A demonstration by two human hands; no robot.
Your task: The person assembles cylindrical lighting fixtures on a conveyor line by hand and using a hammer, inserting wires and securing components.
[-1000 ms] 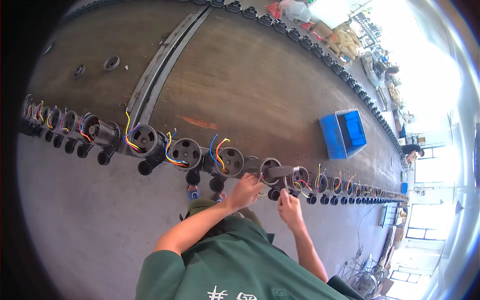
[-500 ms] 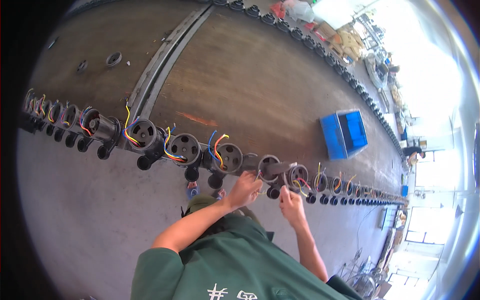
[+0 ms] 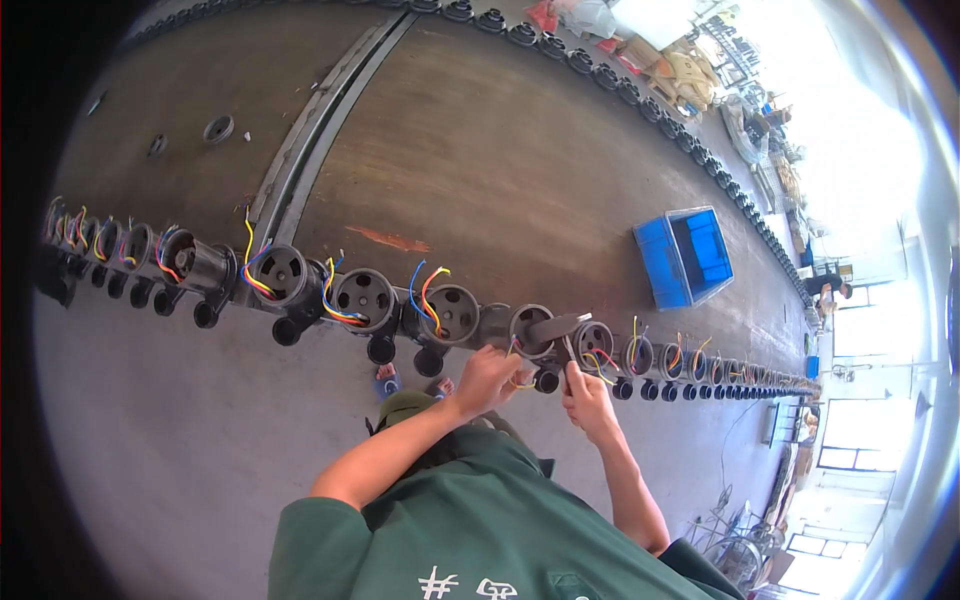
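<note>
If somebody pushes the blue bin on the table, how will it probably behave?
The blue bin looks like thin-walled plastic, so probably light for its size. Its straight, boxy sides suggest it is stiff and would likely slide rather than roll.

The right hand [image 3: 590,402] hides the lower handle of the hammer [image 3: 556,328]. The hammer's head covers part of one housing [image 3: 519,322]

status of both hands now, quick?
Left hand: closed, apparently pinching thin wires at the rim of a dark round housing.
Right hand: closed, holding a hammer by its handle.
</note>
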